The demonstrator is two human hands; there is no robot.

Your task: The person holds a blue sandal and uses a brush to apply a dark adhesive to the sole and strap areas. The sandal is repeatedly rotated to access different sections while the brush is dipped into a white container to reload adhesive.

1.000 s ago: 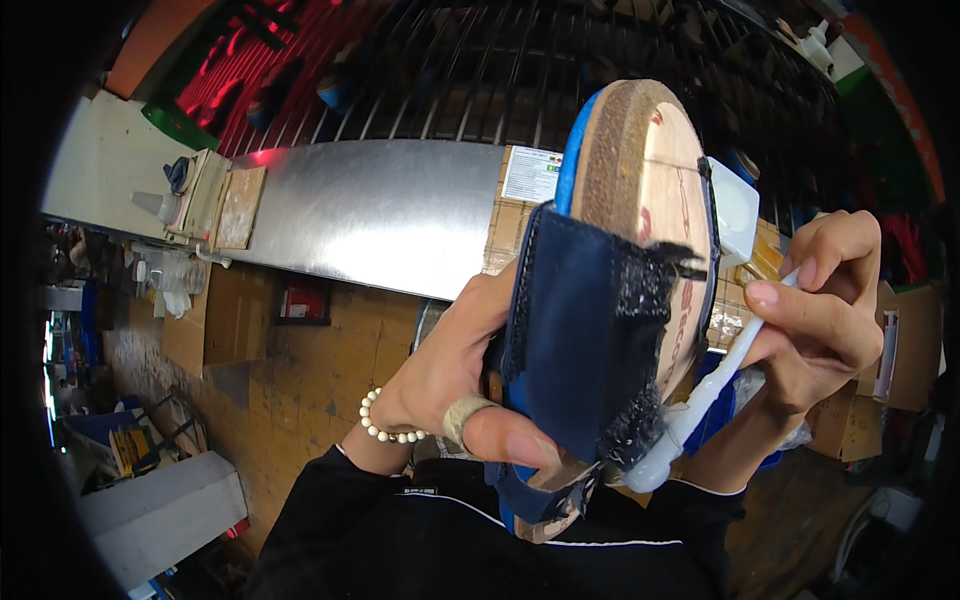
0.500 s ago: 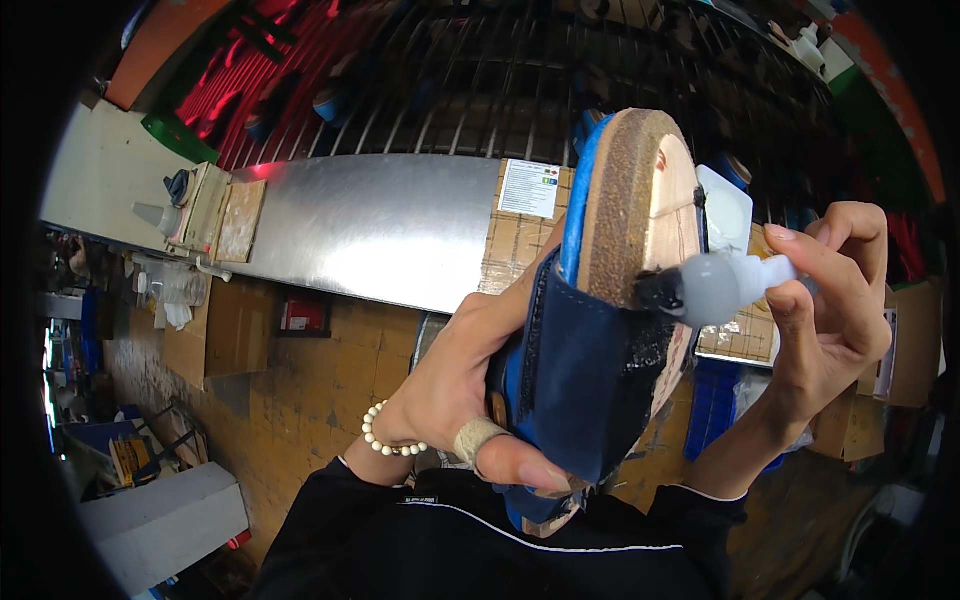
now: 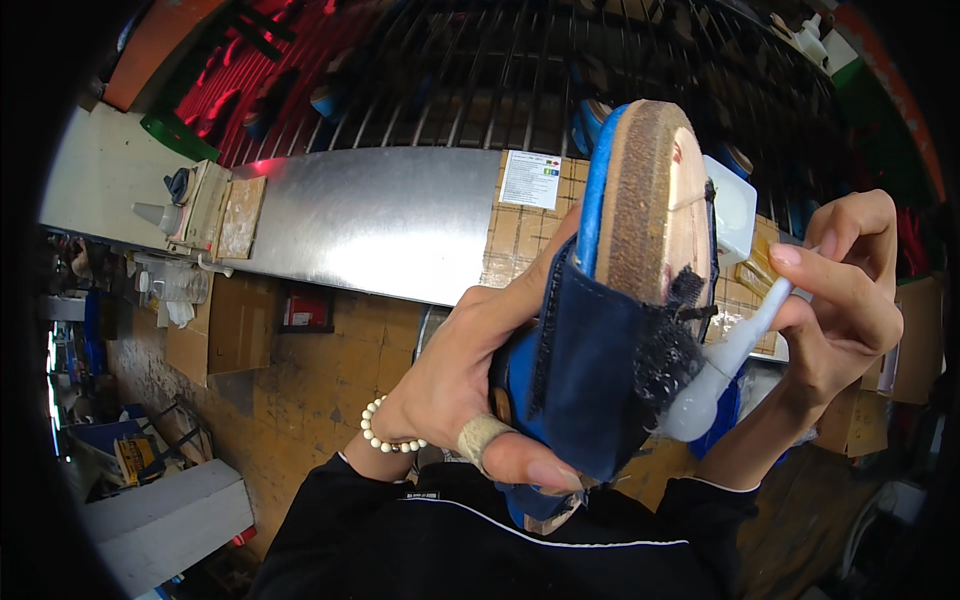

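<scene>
My left hand (image 3: 455,375), with tape round the thumb, grips an upright sandal (image 3: 590,380) from its left side. Its sole has a brown cork-like edge and a blue rim, and a pale, wood-like underside faces right. A wide navy strap wraps round it, with a ragged black edge on the right that looks wet. My right hand (image 3: 850,290) pinches the thin end of a white applicator (image 3: 740,340) between thumb and fingers. The applicator's rounded, whitish, wet-looking head lies against or right beside the strap's black edge; contact is hard to make out.
Beyond the sandal runs a metal ledge (image 3: 370,220) with cardboard (image 3: 500,250) and a printed sheet (image 3: 531,180). A white container (image 3: 735,210) stands behind the sandal. Farther back, a rack of metal bars (image 3: 450,90) carries several shoes. A cardboard box (image 3: 235,325) is at left.
The applicator has swung downward, its head moving from beside the sole to the strap's lower right edge. The sandal has shifted slightly right; both hands keep their hold.
</scene>
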